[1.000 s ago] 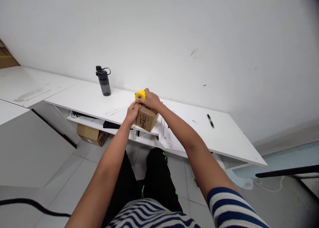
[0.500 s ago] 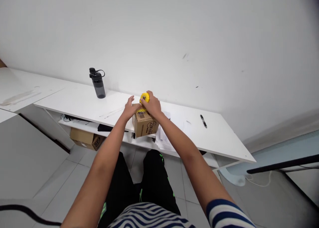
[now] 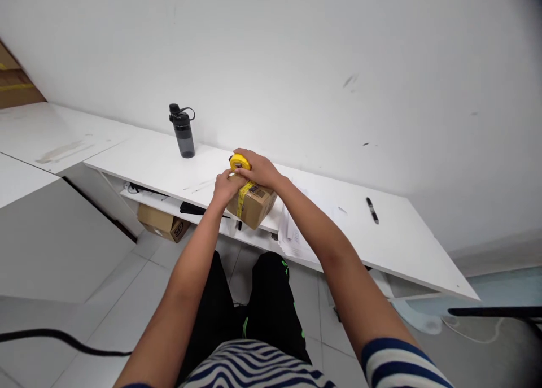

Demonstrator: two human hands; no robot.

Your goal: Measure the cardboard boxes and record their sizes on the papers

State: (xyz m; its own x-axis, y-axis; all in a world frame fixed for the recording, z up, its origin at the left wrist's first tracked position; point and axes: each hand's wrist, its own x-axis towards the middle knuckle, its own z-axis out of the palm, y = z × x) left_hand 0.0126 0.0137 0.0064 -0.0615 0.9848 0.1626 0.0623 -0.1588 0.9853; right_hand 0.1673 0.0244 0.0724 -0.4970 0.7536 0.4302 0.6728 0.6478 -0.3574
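A small brown cardboard box (image 3: 256,203) sits at the front edge of a long white desk (image 3: 381,235). My right hand (image 3: 259,169) is closed round a yellow tape measure (image 3: 239,162) held over the box's far top edge. A yellow tape blade (image 3: 241,198) runs from it down across the box. My left hand (image 3: 224,186) is closed at the box's left top edge, its fingers pressed against the tape.
A dark water bottle (image 3: 183,131) stands at the back left of the desk. A black marker (image 3: 372,210) lies to the right, and papers (image 3: 294,235) lie beside the box. Another cardboard box (image 3: 164,221) sits under the desk. A black cable (image 3: 59,337) crosses the floor.
My left hand went from open beside the box to closed on the tape at its top edge. The yellow blade now lies pulled out over the box, which has turned a little.
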